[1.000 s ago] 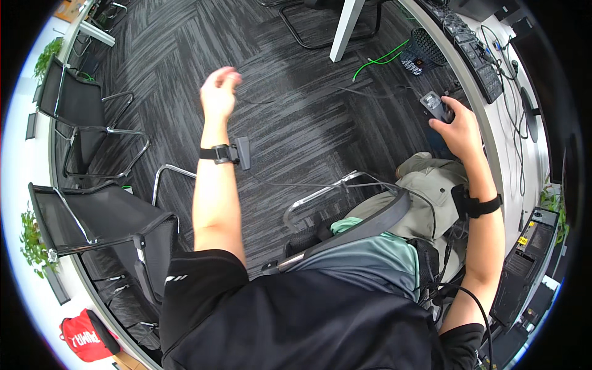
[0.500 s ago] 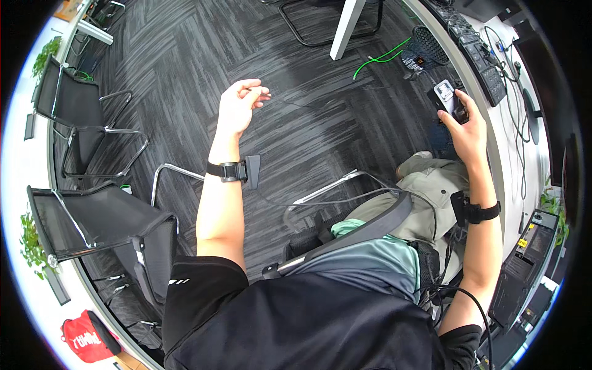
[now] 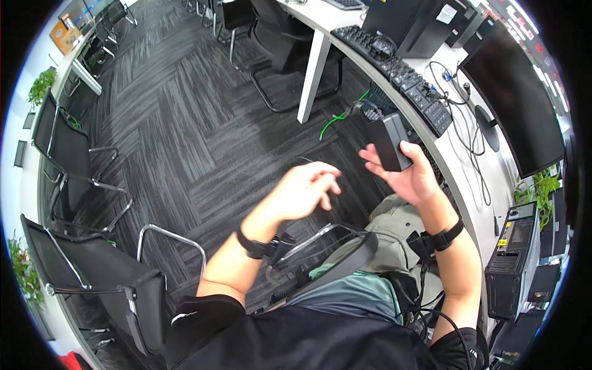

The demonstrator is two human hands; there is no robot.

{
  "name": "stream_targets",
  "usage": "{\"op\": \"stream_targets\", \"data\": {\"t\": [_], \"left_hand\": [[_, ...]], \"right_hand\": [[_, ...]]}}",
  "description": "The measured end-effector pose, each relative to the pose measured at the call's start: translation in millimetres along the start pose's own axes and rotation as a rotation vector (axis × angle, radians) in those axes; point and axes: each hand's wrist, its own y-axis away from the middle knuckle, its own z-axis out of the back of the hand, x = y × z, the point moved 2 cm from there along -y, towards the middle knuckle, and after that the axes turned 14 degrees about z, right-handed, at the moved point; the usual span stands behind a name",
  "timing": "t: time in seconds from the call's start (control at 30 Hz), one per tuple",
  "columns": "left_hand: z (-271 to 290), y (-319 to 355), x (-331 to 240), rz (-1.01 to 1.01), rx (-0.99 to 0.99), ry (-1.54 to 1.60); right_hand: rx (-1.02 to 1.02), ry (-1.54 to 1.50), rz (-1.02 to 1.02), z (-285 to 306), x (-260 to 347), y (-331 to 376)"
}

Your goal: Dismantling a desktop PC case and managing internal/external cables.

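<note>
So the right hand (image 3: 412, 176) has a small black box (image 3: 390, 140) propped up in the palm, thumb on one side and fingers curled round the back, tilted so its flat face looks up at the person, probably just to get a good view of it. It's up in the air in front of the curved white desk (image 3: 459, 185), roughly level with the keyboards (image 3: 401, 71). The left hand (image 3: 303, 190) hangs just beside it, not touching, fingers loosely spread and slightly bent with nothing in them, looks poised to poke at the box. Black wristbands on both arms, and an empty black chair (image 3: 92, 280) sits off to the left.
</note>
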Motion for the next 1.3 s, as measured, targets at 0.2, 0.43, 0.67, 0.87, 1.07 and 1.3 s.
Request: {"op": "stream_targets", "data": {"t": [0.2, 0.43, 0.67, 0.87, 1.07, 1.3], "left_hand": [[-65, -22, -19, -0.177, 0.01, -0.205], [-73, -20, -20, -0.117, 0.04, -0.22], [-73, -12, -22, -0.176, 0.249, -0.361], [-68, -10, -17, -0.026, 0.203, -0.374], [-36, 4, -45, 0.012, -0.274, -0.451], [-60, -5, -51, -0.263, 0.058, 0.463]], "right_hand": [[0.053, -0.055, 0.143, -13, -11, -8], [0.398, -0.166, 0.056, -18, 7, -3], [0.138, -0.042, 0.254, -21, -7, -22], [0.261, -0.362, 0.091, -35, 12, -19], [0.056, 0.308, 0.393, -44, 38, -13], [0.009, 1.231, 0.461, -76, 12, 15]]}}
